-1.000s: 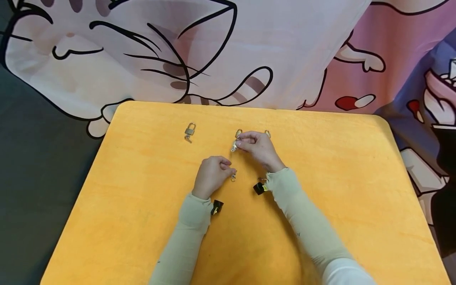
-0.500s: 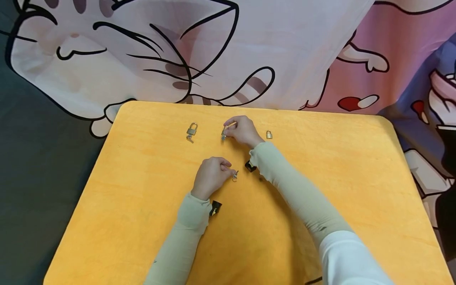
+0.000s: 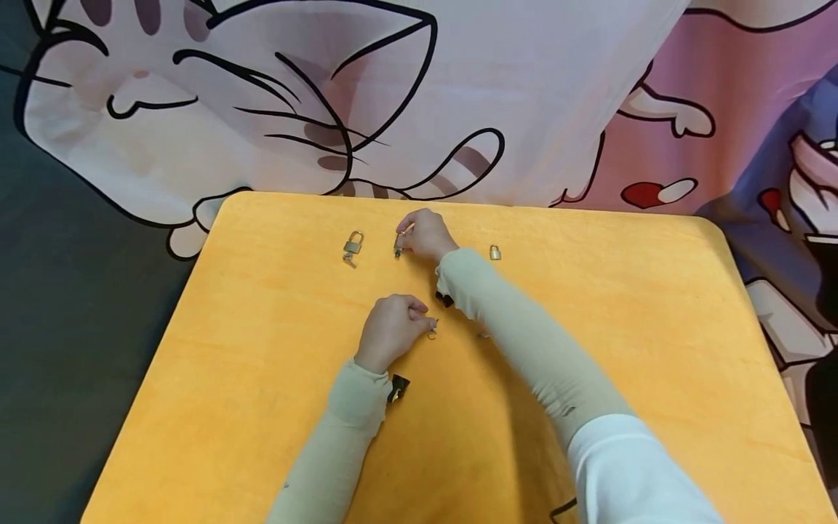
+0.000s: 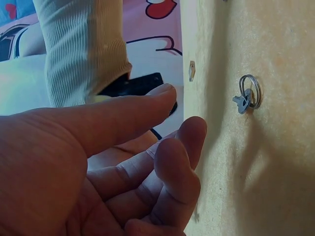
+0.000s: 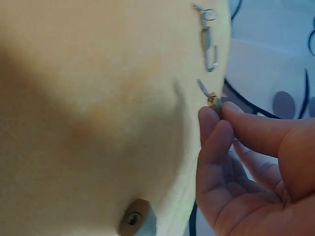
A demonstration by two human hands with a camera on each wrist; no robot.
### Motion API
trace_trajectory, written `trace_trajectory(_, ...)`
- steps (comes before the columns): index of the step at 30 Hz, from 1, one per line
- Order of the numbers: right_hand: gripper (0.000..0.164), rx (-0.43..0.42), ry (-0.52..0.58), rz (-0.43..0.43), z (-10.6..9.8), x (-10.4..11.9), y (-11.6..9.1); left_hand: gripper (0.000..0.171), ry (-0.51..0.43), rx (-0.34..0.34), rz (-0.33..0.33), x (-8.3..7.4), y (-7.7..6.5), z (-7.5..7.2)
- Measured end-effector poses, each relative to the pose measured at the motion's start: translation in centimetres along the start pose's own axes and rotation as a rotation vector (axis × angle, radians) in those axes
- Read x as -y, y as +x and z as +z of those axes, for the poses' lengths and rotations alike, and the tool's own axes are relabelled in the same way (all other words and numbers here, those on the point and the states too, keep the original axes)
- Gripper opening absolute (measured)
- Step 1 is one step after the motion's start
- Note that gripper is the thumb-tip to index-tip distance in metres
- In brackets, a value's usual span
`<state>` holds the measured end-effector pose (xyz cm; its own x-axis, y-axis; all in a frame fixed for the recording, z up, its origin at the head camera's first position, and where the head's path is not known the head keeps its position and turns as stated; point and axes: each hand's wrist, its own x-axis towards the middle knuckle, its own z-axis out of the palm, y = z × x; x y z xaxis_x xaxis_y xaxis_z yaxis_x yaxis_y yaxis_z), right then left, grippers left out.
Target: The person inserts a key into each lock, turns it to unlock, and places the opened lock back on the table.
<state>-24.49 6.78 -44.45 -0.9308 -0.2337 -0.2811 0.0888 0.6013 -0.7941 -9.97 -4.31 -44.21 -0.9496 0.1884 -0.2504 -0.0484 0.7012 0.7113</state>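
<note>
My right hand [image 3: 425,234] pinches a small brass padlock [image 5: 214,101] between thumb and fingers, near the table's far side. A key [image 5: 203,87] sticks out of its lower end. The fingers hide most of this lock. To its left lies another padlock [image 3: 353,246], its shackle open, with a key and ring [image 3: 350,260] at its base. My left hand [image 3: 396,327] hovers over the middle of the table, fingers loosely bent and holding nothing. Just beyond its fingertips a small key on a ring [image 4: 250,93] lies on the table, apart from the hand.
A closed brass padlock [image 3: 495,252] stands right of my right hand. Under the right forearm a small metal item [image 3: 483,335] is mostly hidden. The yellow table [image 3: 262,378] ends at a cartoon-printed cloth [image 3: 524,94] behind it.
My right hand has moved left and toward the far edge with its padlock and key, coming nearer the open padlock. The left hand has stayed in about the same place.
</note>
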Motion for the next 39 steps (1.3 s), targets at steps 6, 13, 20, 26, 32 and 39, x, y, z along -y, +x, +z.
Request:
trace_trajectory(6,0.013,0.01,-0.105,-0.029,0.8,-0.5,0.6,0.018,0.002,-0.009,0.008,0.1,0.0,0.2)
trace_trajectory(13,0.026,0.042,-0.283,-0.087,1.3,-0.3,1.1,0.018,0.005,-0.016,0.022,0.1,0.2,0.4)
trace_trajectory(20,0.03,0.04,-0.347,-0.062,1.6,-0.1,1.1,0.018,0.006,-0.021,0.03,0.0,0.1,0.4)
trace_trajectory(26,0.025,0.012,-0.385,-0.038,1.7,0.0,1.1,0.019,-0.007,-0.027,0.039,0.1,0.1,0.4)
trace_trajectory(32,0.027,-0.031,-0.391,-0.066,1.3,-0.2,0.8,0.023,0.006,-0.042,0.038,0.2,0.1,0.4)
trace_trajectory(39,0.034,-0.142,-0.327,-0.092,-0.9,-0.3,-0.3,0.026,0.046,-0.063,0.012,0.0,0.2,-0.3)
